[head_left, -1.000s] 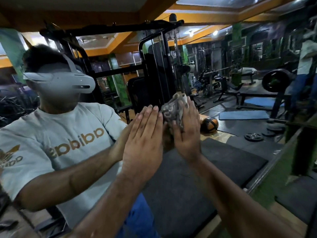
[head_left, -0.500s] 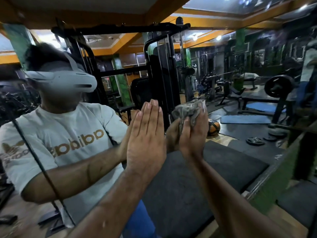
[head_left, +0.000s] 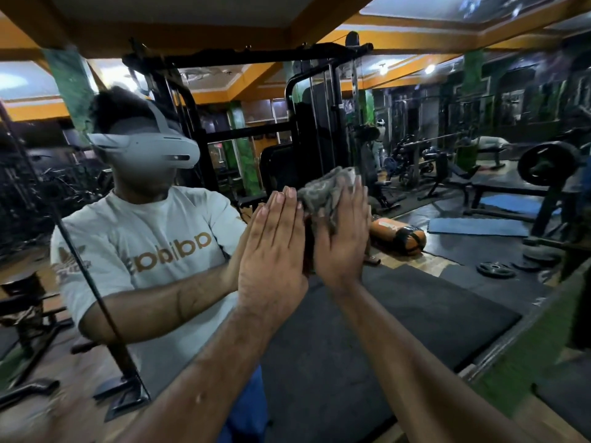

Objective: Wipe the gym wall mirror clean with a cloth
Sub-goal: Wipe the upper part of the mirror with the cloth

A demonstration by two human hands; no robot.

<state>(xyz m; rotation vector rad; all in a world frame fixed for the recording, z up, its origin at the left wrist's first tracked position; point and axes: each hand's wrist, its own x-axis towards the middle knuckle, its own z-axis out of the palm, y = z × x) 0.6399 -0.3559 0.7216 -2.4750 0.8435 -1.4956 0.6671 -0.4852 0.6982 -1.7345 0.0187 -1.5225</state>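
The wall mirror (head_left: 431, 314) fills the view and reflects the gym and a person in a white shirt. My left hand (head_left: 271, 251) lies flat against the glass with straight fingers pointing up. Just to its right, my right hand (head_left: 343, 233) presses a crumpled grey cloth (head_left: 323, 193) onto the mirror with straight fingers. The cloth bunches above and to the left of the fingertips; part of it is hidden behind the palm.
The mirror's lower right edge meets a green ledge (head_left: 524, 356) and a wooden floor strip. Reflected in the glass are a black cable machine (head_left: 313, 123), floor mats, an orange bag (head_left: 399, 238), a weight plate (head_left: 495, 269) and a barbell rack (head_left: 547, 161).
My right hand and the cloth have slid up and slightly right across the glass. My left hand stays flat on the mirror.
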